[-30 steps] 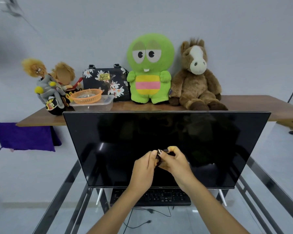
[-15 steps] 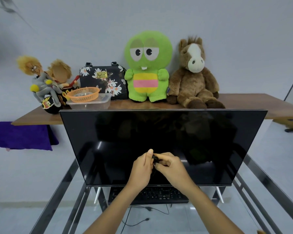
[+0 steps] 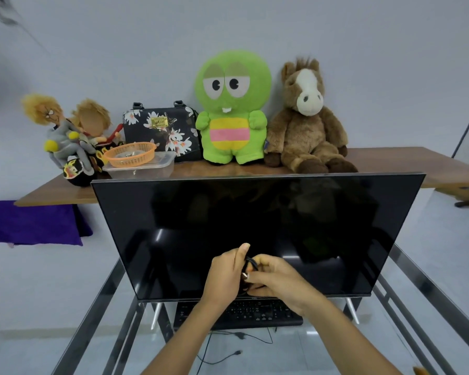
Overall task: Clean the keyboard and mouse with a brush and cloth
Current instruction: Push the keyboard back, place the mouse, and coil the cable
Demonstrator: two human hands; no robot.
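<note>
My left hand [image 3: 224, 277] and my right hand [image 3: 276, 280] meet in front of the dark monitor, both closed around a small bundle of black cable [image 3: 251, 263]. A silver plug end shows between my fingers. What the cable belongs to is hidden by my hands. The black keyboard [image 3: 257, 312] lies on the glass table [image 3: 336, 345] under the monitor's lower edge, just beneath my hands and partly covered by my wrists. I see no mouse, brush or cloth.
A large black monitor [image 3: 255, 226] stands on thin legs across the table. Behind it a wooden shelf [image 3: 390, 158] carries plush toys, a floral bag [image 3: 160, 128] and an orange basket [image 3: 130, 154] on a clear tub. Loose cables [image 3: 222, 355] lie below the glass.
My hands have sunk a little toward the monitor's lower edge and turned the cable bundle between them; the plug end now shows lower, under my right fingers.
</note>
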